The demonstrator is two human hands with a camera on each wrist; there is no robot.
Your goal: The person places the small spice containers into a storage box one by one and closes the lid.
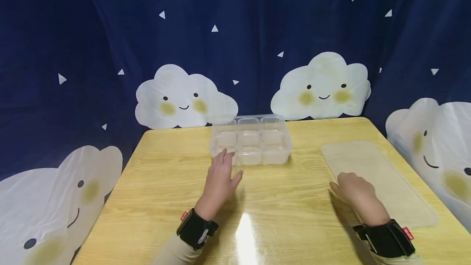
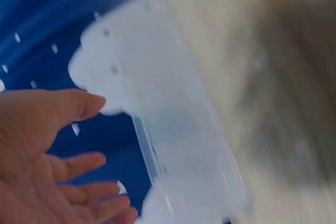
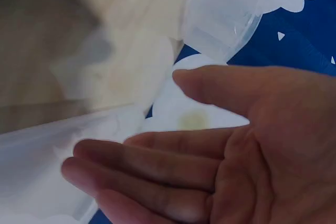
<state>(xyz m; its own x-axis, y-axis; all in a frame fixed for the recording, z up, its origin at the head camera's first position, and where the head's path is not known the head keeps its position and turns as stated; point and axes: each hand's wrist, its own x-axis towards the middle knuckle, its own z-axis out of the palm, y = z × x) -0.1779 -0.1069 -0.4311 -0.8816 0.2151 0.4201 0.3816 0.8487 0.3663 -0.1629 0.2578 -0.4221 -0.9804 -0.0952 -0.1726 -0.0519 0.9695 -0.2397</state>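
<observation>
Compartment box: The clear box (image 1: 250,158) sits by the far edge of the wooden table (image 1: 287,232), its long axis running side to side, a long wall facing the wearer and its divided top upward.
Flat panel: A translucent rectangular panel (image 1: 382,183) lies at the table's right, long axis running away from the wearer, its far end angled leftward.
Left hand: Fingers extended and parted, the empty left hand (image 1: 220,179) reaches toward the box's near left corner; contact cannot be told.
Right hand: The right hand (image 1: 355,193), also empty, is at the panel's left edge, fingers loosely extended; whether it touches is unclear.
Head view only: Dividers split the box into three columns, and both black wristbands (image 1: 196,229) show.
Left wrist view: The box appears as a blurred, slanting pale slab, its dividers lost.
Right wrist view: The bare palm and outstretched fingers, concealed from above by the knuckles, are plain here.
Backdrop: A navy curtain (image 1: 250,11) with smiling clouds.
</observation>
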